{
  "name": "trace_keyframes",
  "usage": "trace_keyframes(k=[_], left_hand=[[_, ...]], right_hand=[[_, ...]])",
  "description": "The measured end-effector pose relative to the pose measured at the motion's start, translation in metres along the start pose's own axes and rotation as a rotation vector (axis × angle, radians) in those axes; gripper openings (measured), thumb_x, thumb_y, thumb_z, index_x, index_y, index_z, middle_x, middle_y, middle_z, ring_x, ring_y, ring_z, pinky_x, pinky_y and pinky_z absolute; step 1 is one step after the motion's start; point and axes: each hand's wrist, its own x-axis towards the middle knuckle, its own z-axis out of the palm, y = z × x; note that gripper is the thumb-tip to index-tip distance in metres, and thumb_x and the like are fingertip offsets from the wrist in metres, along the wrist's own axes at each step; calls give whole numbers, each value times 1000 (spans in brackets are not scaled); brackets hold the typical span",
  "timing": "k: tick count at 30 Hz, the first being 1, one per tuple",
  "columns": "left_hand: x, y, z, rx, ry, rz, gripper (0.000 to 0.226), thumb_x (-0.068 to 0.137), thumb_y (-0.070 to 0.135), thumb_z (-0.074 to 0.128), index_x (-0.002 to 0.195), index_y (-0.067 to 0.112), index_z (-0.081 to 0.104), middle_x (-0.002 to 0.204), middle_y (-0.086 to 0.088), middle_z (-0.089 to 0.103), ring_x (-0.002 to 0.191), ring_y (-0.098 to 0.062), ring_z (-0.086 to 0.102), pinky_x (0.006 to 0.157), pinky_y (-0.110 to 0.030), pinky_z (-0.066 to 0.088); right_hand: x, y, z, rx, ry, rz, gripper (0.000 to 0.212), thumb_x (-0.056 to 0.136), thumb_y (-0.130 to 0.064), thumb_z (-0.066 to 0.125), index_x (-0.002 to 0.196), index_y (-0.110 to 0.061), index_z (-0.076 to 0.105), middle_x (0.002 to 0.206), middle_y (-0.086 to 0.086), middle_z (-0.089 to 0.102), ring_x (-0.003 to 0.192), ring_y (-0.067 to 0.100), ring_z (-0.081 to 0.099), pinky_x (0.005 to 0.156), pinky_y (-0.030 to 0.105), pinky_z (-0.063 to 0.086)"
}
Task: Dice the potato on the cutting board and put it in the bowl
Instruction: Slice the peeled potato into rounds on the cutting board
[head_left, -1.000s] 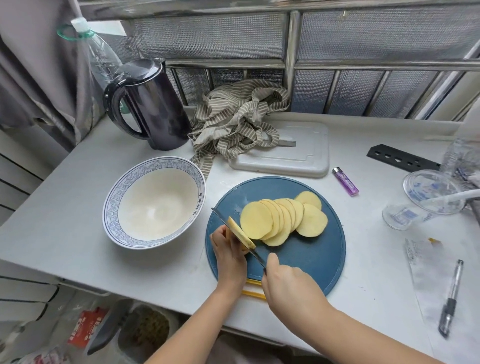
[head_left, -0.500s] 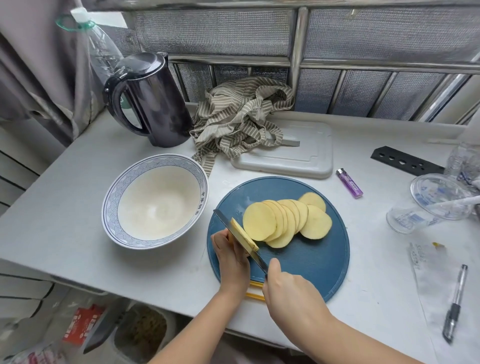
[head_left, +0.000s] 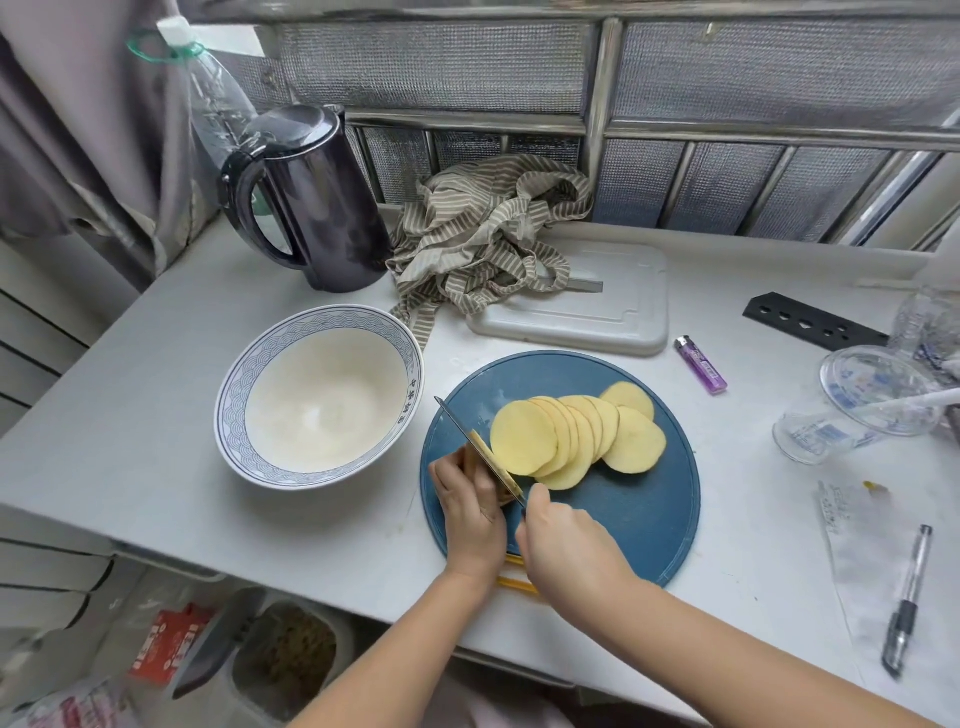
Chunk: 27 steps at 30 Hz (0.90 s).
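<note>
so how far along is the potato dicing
Done: most of the potato is cut into round slices, fanned on the blue cutting board. In hand: the left hand holds the last end piece while the right hand slices it with the knife. Left: nothing is diced yet, and the bowl holds no potato.

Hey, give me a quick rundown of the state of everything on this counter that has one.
bowl, empty
potato slices, round, fanned on the cutting board, not yet diced
potato end, held by the left hand, blade against it
knife, handle gripped by the right hand
kettle, lid shut
bottle, capped
</note>
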Motion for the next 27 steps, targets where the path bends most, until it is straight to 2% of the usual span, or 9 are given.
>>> trace_keyframes(k=[5, 9, 12, 14, 17, 18, 20, 22, 27], left_hand=[[1, 6, 0, -28, 2, -30, 73, 81, 69, 27, 107, 4, 44, 99, 2, 39, 95, -7, 42, 88, -24, 34], [1, 12, -1, -89, 19, -72, 89, 72, 88, 25, 102, 6, 41, 96, 5, 44, 90, -10, 47, 82, -22, 35], [1, 10, -1, -66, -7, -49, 95, 67, 95, 20, 102, 8, 38, 104, -4, 50, 97, -18, 51, 81, -24, 36], [2, 8, -2, -56, -25, -60, 92, 69, 93, 21, 101, 9, 37, 108, -10, 53, 100, -24, 53, 83, -32, 40], [3, 8, -2, -50, -36, -76, 84, 73, 88, 23, 101, 10, 37, 108, -10, 53, 101, -27, 53, 86, -38, 43], [3, 8, -2, -45, -35, -71, 85, 72, 89, 23, 100, 10, 36, 108, -9, 53, 100, -25, 53, 85, -35, 41], [4, 9, -3, -38, -32, -55, 88, 71, 92, 21, 100, 10, 36, 107, -6, 50, 98, -20, 50, 83, -28, 37], [4, 9, -3, -32, -33, -57, 83, 74, 88, 24, 99, 10, 36, 106, -4, 49, 97, -19, 50, 83, -31, 39], [4, 6, -4, -13, -43, -9, 82, 77, 86, 23, 103, 10, 39, 101, 5, 48, 95, -19, 51, 85, -30, 41]], right_hand=[[1, -1, 0, 40, 1, 36, 6, 102, -15, 31, 97, -13, 28, 104, 12, 65, 101, 32, 62, 63, 33, 31], [-8, 1, 1, -45, 154, -6, 19, 91, -17, 59, 92, -12, 40, 81, 11, 68, 78, 29, 70, 41, 25, 17], [-14, 5, 6, 21, 16, 17, 10, 103, -20, 34, 97, -14, 28, 107, 11, 67, 101, 31, 65, 44, 23, 15], [-11, 7, 9, 52, -1, 44, 13, 102, -20, 34, 95, -14, 25, 106, 12, 67, 100, 31, 65, 44, 23, 14], [-8, 7, 9, -20, 75, 19, 55, 62, -21, 84, 77, -17, 32, 54, 9, 61, 46, 24, 63, 41, 20, -4], [-4, 7, 11, -61, 127, 25, 56, 51, -20, 89, 72, -19, 37, 45, 6, 56, 37, 21, 58, 41, 20, -8], [1, 5, 10, -10, 120, 12, 23, 83, -18, 67, 90, -11, 46, 76, 14, 68, 69, 28, 68, 40, 20, 4], [4, 6, 13, 62, -15, 48, 3, 101, -15, 34, 102, -13, 35, 106, 14, 66, 99, 31, 64, 44, 24, 14], [14, 11, 22, 114, -52, 112, 8, 102, -17, 30, 96, -12, 29, 92, 11, 54, 91, 33, 57, 46, 29, 22]])
